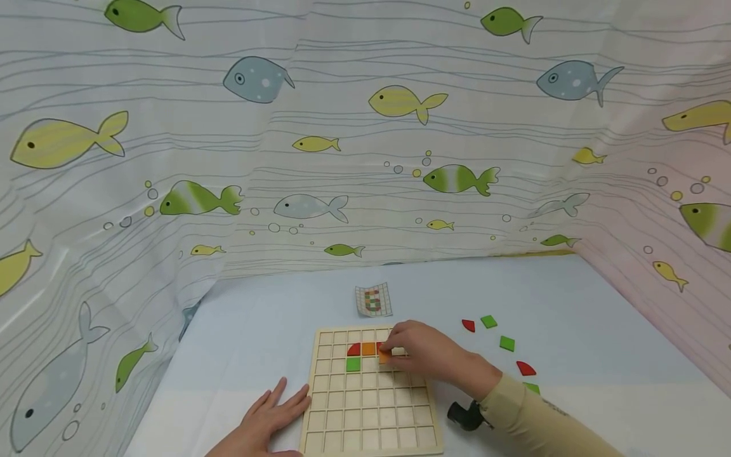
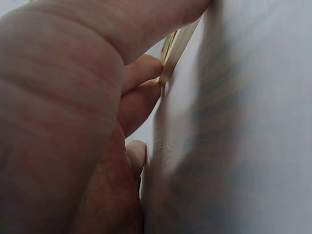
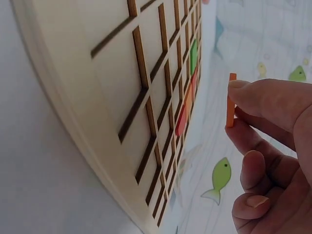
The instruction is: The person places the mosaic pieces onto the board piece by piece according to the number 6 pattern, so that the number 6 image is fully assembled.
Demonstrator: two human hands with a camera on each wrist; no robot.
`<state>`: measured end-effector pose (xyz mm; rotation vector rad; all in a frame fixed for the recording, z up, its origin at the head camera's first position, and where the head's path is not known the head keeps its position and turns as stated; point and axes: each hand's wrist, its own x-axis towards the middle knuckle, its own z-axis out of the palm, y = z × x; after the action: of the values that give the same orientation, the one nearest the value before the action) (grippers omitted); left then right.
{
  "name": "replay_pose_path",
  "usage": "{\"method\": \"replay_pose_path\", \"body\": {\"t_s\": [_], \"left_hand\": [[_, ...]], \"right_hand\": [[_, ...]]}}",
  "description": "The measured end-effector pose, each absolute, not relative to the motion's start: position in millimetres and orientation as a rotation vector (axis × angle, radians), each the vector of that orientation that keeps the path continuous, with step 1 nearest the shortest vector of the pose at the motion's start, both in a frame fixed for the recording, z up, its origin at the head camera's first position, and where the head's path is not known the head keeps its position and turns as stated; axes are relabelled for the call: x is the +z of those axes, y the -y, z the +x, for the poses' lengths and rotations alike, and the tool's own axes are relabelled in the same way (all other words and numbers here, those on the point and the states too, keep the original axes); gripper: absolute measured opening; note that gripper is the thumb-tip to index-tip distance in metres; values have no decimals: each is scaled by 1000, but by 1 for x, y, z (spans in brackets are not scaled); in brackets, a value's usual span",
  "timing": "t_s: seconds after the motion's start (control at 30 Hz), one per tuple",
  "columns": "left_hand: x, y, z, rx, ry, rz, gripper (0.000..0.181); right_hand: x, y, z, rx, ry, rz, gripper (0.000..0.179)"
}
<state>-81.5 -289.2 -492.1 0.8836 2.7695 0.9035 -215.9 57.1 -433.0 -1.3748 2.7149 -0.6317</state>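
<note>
A wooden grid board (image 1: 358,419) lies on the table. In its upper rows sit a red quarter-circle tile (image 1: 355,349), an orange square tile (image 1: 368,348), a green square tile (image 1: 353,364) and a second red tile partly hidden by fingers. My right hand (image 1: 431,352) pinches another orange square tile (image 3: 231,105) between thumb and fingertips, held above the board in the right wrist view. At the board's left edge, my left hand (image 1: 265,416) rests on the table with fingers spread, its fingertips (image 2: 155,68) right at the board's side.
Right of the board lie loose red quarter-circle tiles (image 1: 526,368) and green square tiles (image 1: 507,343), one green partly behind the sleeve. A small pattern card (image 1: 374,300) lies beyond the board. A black object (image 1: 465,416) shows by the right wrist. Fish-printed curtains (image 1: 354,171) enclose the table.
</note>
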Motion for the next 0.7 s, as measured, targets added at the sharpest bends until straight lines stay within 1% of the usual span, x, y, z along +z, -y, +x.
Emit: {"method": "replay_pose_path", "body": {"t_s": [0.23,0.53,0.7], "left_hand": [[-493,290,-83,865,-2815,944,75],[-491,288,-82,906,-2740,838,76],[-491,288,-82,901,-2752,849,76]], "right_hand": [[-434,-45,-211,-636,-2694,-1408,21],[-437,-31,-209,-640,-2669,-1466,19],[-438,-23,-206,-632,-2648,-1479,18]]}}
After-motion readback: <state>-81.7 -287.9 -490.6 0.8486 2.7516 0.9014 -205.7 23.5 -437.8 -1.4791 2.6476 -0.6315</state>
